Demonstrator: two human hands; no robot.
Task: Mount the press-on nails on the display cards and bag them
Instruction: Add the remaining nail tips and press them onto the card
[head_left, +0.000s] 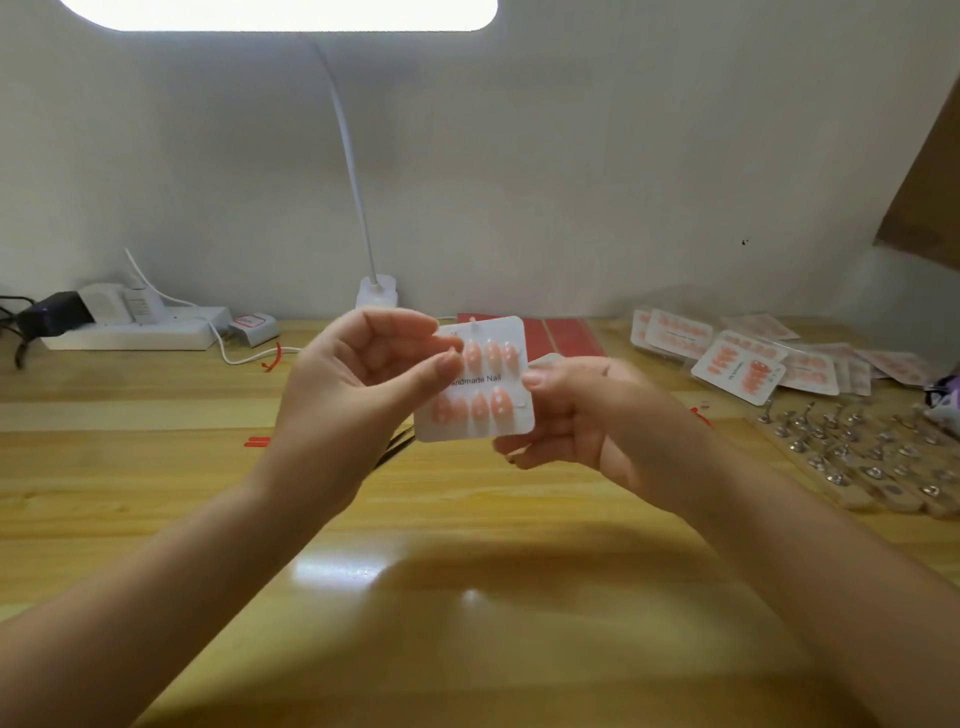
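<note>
A white display card (485, 382) printed "Handmade Nail" is held up above the wooden table (156, 467), carrying two rows of peach press-on nails. My left hand (363, 384) pinches the card's left edge between thumb and fingers. My right hand (582, 415) grips the right edge, thumb on the front and fingers curled behind. A dark tweezer tip (397, 441) pokes out below my left hand; what holds it is hidden.
Bagged nail cards (737, 358) are piled at the back right. Wooden sticks with metal nail stands (862, 457) lie to the right. Red sheets (561, 332) lie behind the card. A desk lamp base (376, 293) and a power strip (135, 327) stand by the wall.
</note>
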